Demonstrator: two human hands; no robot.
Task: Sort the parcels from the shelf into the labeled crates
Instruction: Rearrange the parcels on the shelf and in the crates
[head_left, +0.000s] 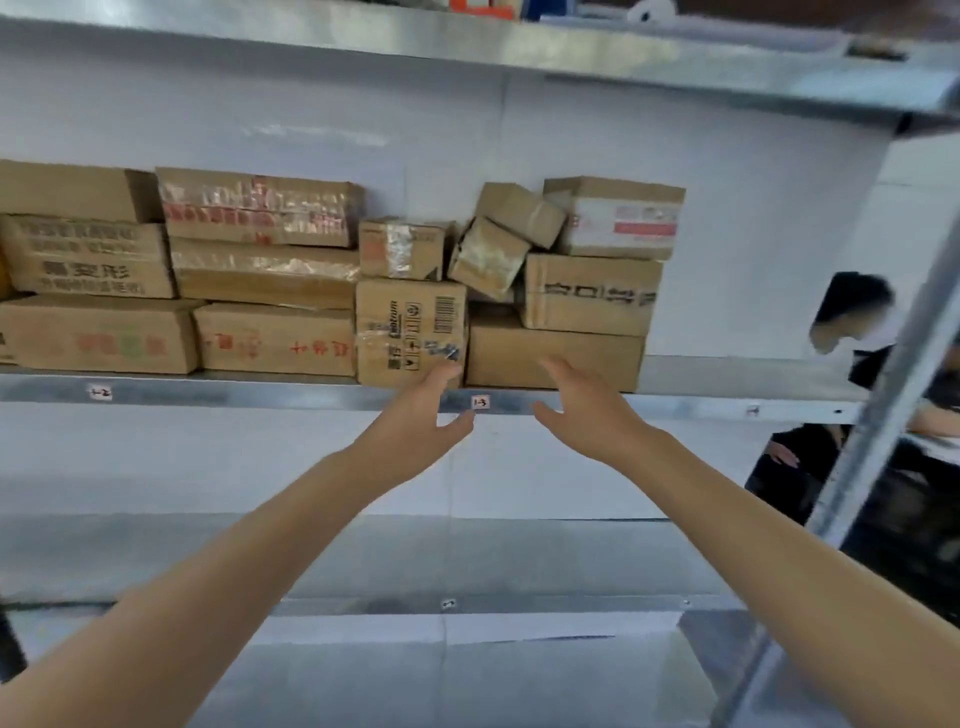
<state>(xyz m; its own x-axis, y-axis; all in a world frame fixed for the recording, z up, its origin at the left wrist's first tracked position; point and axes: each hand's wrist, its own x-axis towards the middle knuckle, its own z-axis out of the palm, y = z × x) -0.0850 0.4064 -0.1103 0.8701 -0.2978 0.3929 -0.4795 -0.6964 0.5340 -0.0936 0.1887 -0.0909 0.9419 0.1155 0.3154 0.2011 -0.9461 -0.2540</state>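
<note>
Several brown cardboard parcels are stacked on the middle shelf (260, 397) of a metal rack. My left hand (415, 421) is stretched out with fingers apart, its fingertips at the lower front of an upright parcel with a barcode (405, 322). My right hand (582, 410) is also open, just in front of a wide flat parcel (587, 353) at the bottom right of the stack. Neither hand holds anything. No crates are in view.
Small tilted parcels (493, 254) lean between the stacks. Above them runs the upper shelf (571, 52); below lies a bare lower shelf (467, 551). A slanted metal upright (893, 395) stands at the right, with a person (852, 312) behind it.
</note>
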